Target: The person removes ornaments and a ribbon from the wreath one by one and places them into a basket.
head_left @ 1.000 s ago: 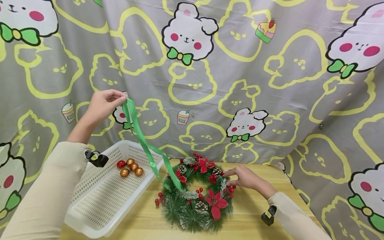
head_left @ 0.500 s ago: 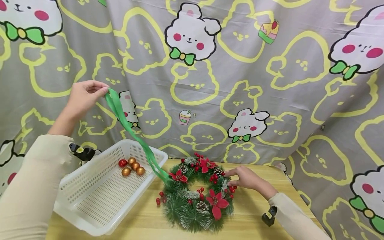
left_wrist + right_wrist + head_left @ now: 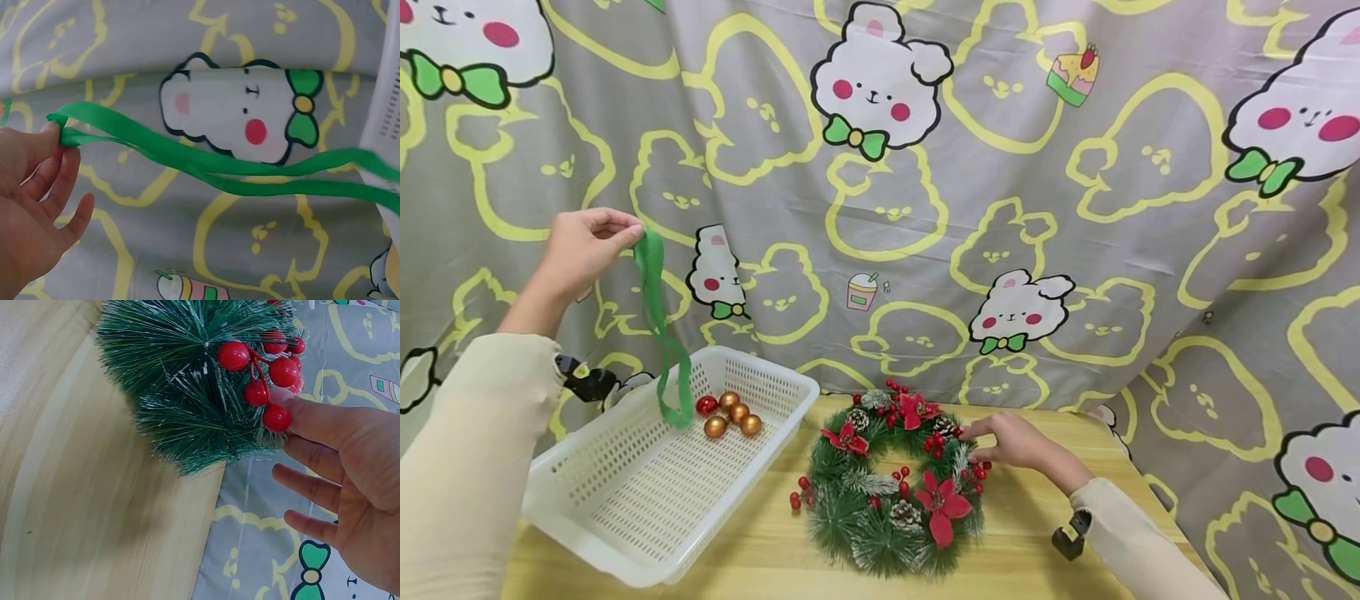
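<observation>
My left hand (image 3: 583,250) pinches one end of a green ribbon (image 3: 653,271) between thumb and fingertips, raised above the basket's back left side. Doubled into two strands, the ribbon (image 3: 269,170) hangs down, and its lower loop overlaps the basket's inside in the head view. A Christmas wreath (image 3: 880,542) with red flowers, berries and pine cones lies on the table. At its right edge my right hand (image 3: 1018,442) grips it. The right wrist view shows thumb and index finger at a cluster of red berries (image 3: 283,372), the other fingers apart from the greenery.
A white plastic basket (image 3: 647,500) stands left of the wreath, with several gold balls (image 3: 750,424) and a red ball (image 3: 706,405) near its back. Behind the wooden table (image 3: 1037,542) hangs a grey patterned curtain (image 3: 910,225).
My left hand has moved left, drawing the ribbon away from the wreath until it hangs over the basket. The right hand and wreath have stayed in place.
</observation>
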Available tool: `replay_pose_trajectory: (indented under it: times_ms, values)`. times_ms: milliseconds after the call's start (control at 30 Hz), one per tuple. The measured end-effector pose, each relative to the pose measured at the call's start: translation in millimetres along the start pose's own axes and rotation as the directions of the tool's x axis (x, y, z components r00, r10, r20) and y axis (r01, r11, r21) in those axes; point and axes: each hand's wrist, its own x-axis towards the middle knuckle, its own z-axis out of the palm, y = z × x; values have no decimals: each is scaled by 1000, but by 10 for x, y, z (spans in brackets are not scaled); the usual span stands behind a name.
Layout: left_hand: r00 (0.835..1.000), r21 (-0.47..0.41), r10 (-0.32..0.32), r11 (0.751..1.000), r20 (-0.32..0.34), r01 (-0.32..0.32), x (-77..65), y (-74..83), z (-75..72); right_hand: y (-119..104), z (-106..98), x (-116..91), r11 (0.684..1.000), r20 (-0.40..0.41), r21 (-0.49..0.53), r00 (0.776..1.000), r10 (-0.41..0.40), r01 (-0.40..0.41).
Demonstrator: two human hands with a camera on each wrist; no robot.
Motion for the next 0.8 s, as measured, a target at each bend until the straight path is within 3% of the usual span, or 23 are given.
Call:
replay_pose_trajectory:
  times_ms: [133,367,800]
  values:
    - [998,63,3,998,57,-7,-33,-39,52,-2,-36,31,1000,19,12,1000,18,-19]
    - [989,98,-27,995,149,12,-101,-88,148,-7,-77,69,999,42,-2,998,36,-36]
    - [982,94,-1,995,187,-17,-187,-168,334,-61,-150,130,992,94,81,992,88,-96]
